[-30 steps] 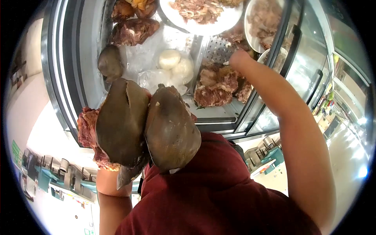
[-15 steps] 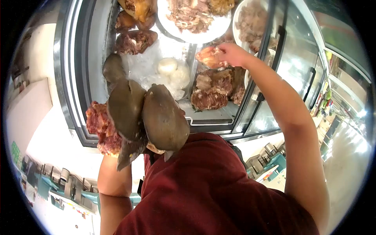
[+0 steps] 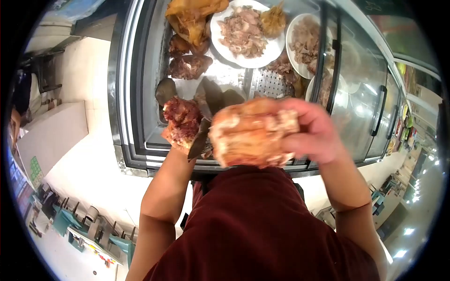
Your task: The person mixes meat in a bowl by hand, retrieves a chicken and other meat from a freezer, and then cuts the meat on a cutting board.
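Observation:
My right hand (image 3: 321, 133) grips a large orange-brown slab of cooked meat (image 3: 253, 136) by its right end, thumb on the near side, in front of my body. It is slightly blurred. On the left, my left hand, mostly hidden under its load, holds up a dark reddish-brown chunk of cooked meat (image 3: 182, 121). A smooth grey-brown piece of meat (image 3: 200, 138) sits beside that chunk, partly covered by the slab. My left forearm (image 3: 171, 175) reaches up from below. Both hands are over the front edge of a display case (image 3: 140, 84).
In the case are a white plate of sliced meat (image 3: 225, 50), another plate (image 3: 291, 28) to its right, and a yellow-brown cooked piece (image 3: 190, 23). A perforated metal tray (image 3: 269, 83) lies in the middle. Sliding glass doors (image 3: 361, 93) cover the right side.
My right hand has lifted the orange-brown slab out of the case and brought it toward my body. My left hand's load has shifted right in view, and the clear bag of white round items is no longer visible.

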The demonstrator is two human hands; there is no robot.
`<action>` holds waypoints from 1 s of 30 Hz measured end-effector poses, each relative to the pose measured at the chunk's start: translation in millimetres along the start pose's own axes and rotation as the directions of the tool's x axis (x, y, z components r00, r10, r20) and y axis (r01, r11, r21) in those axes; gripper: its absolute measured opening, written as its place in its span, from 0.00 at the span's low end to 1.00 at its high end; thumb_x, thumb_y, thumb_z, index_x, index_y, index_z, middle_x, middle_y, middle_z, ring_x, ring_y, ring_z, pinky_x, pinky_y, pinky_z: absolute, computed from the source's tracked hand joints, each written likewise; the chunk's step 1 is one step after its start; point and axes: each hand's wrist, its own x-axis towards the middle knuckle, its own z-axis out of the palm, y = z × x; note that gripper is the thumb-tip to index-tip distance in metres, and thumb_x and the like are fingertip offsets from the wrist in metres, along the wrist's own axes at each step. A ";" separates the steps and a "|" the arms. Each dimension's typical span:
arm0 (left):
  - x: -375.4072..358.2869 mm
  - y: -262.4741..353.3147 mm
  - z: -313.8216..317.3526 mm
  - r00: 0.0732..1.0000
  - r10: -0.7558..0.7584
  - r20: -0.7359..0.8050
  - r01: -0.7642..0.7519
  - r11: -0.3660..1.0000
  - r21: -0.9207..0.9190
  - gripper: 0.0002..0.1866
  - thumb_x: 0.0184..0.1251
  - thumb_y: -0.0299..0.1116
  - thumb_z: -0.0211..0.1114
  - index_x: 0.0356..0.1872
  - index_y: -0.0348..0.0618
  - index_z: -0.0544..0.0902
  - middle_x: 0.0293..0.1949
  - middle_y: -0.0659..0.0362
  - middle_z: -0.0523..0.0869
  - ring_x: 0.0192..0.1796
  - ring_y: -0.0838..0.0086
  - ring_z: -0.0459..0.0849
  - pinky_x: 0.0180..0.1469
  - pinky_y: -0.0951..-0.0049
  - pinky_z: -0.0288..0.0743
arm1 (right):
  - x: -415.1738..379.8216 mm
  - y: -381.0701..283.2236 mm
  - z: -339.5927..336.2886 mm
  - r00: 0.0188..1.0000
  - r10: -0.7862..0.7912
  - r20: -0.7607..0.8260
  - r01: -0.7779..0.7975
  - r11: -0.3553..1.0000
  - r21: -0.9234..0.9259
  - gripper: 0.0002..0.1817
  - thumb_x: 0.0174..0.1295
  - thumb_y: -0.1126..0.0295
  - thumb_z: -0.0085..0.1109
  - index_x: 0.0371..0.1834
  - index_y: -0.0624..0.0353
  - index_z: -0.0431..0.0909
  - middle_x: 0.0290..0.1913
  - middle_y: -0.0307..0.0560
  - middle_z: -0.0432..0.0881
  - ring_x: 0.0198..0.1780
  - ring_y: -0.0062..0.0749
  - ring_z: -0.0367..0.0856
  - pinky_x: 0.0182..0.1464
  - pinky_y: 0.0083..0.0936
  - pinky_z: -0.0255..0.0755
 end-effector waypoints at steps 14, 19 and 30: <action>-19.0 29.9 18.9 0.922 0.090 0.376 0.368 0.097 -0.925 0.33 0.73 0.52 0.47 0.64 0.32 0.69 0.58 0.39 0.78 0.57 0.44 0.80 0.59 0.40 0.76 | -26.7 27.5 -11.2 0.841 -0.138 -0.523 0.112 0.990 -0.083 0.19 0.76 0.57 0.45 0.57 0.60 0.74 0.35 0.43 0.79 0.23 0.23 0.79 0.23 0.18 0.72; -29.9 46.2 12.4 0.946 0.067 0.317 0.324 -0.189 -0.927 0.34 0.72 0.47 0.54 0.70 0.31 0.63 0.62 0.38 0.75 0.61 0.46 0.78 0.61 0.41 0.75 | -36.4 37.0 -93.9 0.608 -0.162 -0.777 0.152 0.985 -0.086 0.16 0.72 0.63 0.48 0.54 0.62 0.76 0.34 0.43 0.79 0.25 0.25 0.79 0.24 0.19 0.70; -31.6 38.6 -24.3 0.942 -0.119 0.313 0.322 0.065 -0.945 0.36 0.70 0.47 0.59 0.69 0.30 0.62 0.60 0.40 0.76 0.61 0.51 0.79 0.59 0.48 0.78 | -7.7 245.3 -114.4 0.635 -0.257 -0.728 -0.621 0.392 -0.679 0.37 0.54 0.57 0.68 0.65 0.64 0.67 0.56 0.65 0.77 0.57 0.55 0.77 0.60 0.41 0.72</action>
